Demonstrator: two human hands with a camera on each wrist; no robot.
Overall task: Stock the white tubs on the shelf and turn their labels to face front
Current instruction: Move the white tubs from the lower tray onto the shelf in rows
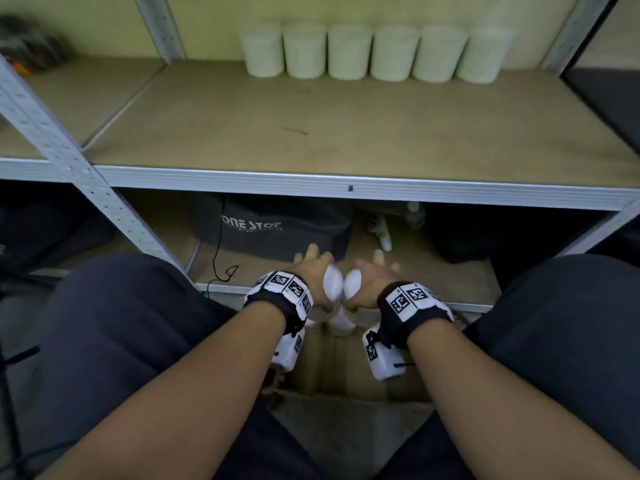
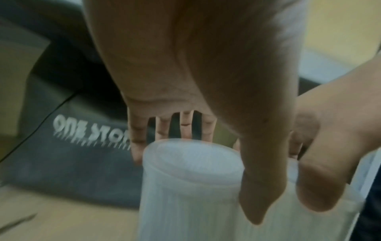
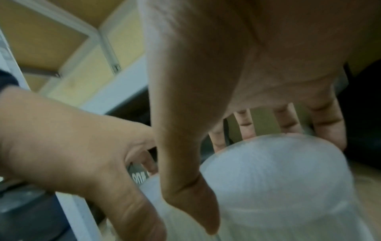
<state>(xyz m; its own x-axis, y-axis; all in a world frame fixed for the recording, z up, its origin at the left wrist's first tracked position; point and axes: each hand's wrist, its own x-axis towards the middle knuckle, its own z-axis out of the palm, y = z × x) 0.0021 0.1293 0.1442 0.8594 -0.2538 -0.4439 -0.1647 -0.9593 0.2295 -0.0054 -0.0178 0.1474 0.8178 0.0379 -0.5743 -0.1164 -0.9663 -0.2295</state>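
Several white tubs [image 1: 377,51] stand in a row at the back of the middle shelf [image 1: 346,133]; any labels are too blurred to read. Lower down, in front of the bottom shelf, my left hand [image 1: 320,278] grips a white tub [image 1: 332,285] from above. My right hand [image 1: 363,280] grips a second tub [image 1: 353,282] right beside it. In the left wrist view the thumb [image 2: 261,187] lies down the side of the tub [image 2: 185,203], with the fingers behind it. The right wrist view shows the same hold on its tub [image 3: 274,187].
An open cardboard box [image 1: 346,362] sits between my knees with another white tub [image 1: 341,322] in it. On the bottom shelf lie a dark "ONE STOP" bag [image 1: 270,226], a black cable [image 1: 218,258], a spray bottle [image 1: 382,233] and another dark bag [image 1: 460,233]. A grey upright [image 1: 69,161] stands left.
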